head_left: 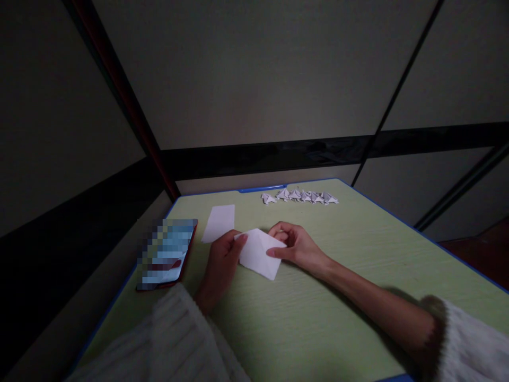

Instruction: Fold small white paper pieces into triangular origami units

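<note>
A white sheet of paper (258,254) with faint creases is held up between my two hands, over the middle of the table. My left hand (223,261) pinches its left edge, thumb on top and fingers behind. On the right side, my right hand (296,245) grips the paper between the thumb in front and curled fingers at the back. The paper's lower corner points down toward me. Just beyond my left hand lies another flat white piece of paper (220,222) on the table.
Several small folded white paper figures (306,196) stand in a row near the table's far edge. A phone (170,254) with a lit screen lies at the left. The light green table (358,228) has a blue rim and stands against a panelled surface.
</note>
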`<state>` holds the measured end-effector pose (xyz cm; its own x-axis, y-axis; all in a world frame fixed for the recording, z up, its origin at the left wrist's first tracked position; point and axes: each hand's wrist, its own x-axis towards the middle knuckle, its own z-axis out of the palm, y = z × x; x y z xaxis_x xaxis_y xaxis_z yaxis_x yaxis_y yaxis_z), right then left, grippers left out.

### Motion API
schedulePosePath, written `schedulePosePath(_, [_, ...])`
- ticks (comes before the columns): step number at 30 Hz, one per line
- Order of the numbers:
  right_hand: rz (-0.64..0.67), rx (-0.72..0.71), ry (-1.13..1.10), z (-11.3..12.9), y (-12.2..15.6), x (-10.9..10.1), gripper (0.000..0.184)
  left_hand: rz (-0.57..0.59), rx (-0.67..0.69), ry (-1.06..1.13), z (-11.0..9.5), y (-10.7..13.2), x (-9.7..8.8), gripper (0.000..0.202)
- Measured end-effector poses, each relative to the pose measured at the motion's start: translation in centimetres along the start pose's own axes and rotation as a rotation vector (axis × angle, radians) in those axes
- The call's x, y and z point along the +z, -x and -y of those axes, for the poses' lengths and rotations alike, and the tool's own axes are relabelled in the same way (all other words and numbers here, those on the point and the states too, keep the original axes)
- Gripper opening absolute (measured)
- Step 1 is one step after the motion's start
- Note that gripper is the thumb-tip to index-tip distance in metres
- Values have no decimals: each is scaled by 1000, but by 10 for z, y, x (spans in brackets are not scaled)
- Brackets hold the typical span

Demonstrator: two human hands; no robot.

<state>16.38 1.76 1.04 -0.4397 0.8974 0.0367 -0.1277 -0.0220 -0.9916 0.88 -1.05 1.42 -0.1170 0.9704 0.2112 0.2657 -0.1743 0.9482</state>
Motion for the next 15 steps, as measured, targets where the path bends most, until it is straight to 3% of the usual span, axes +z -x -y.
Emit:
schedulePosePath(4, [-299, -82, -177, 3, -4, -7, 42, 179, -99, 70, -2, 1, 4, 13])
schedulePosePath(7, [-381, -146, -270, 3, -4, -5, 39, 333, -169, 107, -1, 6, 9, 16])
schedulePosePath(11, [-278, -154, -317, 1, 0, 4, 34, 255, -208, 277, 0, 9, 11, 18])
schedulePosePath(15, [-116, -90, -162, -6, 3, 13, 20, 209, -263, 361, 0, 8, 11, 13])
